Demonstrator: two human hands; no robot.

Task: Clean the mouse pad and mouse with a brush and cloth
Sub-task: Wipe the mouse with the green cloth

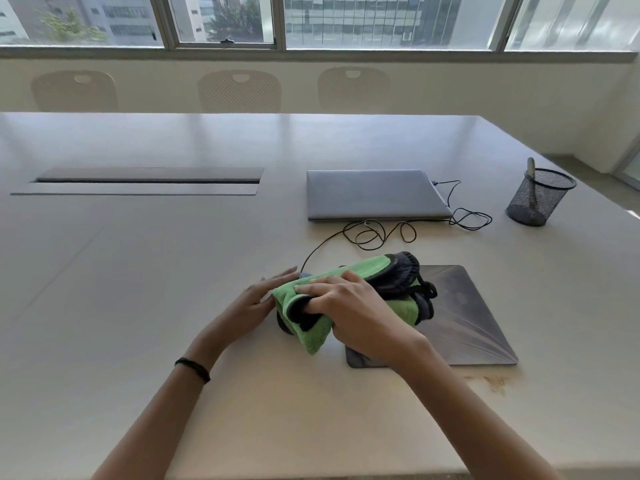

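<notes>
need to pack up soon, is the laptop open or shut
Shut: the laptop lies flat with its lid down, no screen or keyboard showing.

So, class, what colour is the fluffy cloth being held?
The fluffy microfibre cloth is bright green with dark grey parts; head view.

Mouse (284, 325) mostly hidden under green cloth (313, 336); mouse pad (467, 313) covered at 9 o'clock by cloth and right hand (349, 306); item (531, 168) in mesh cup (538, 202) unidentifiable.

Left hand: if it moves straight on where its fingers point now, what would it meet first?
Probably the black cable, just beyond the fingertips of the left hand beside the green cloth. Depth is unclear, so it might brush the cloth's edge first.
</notes>
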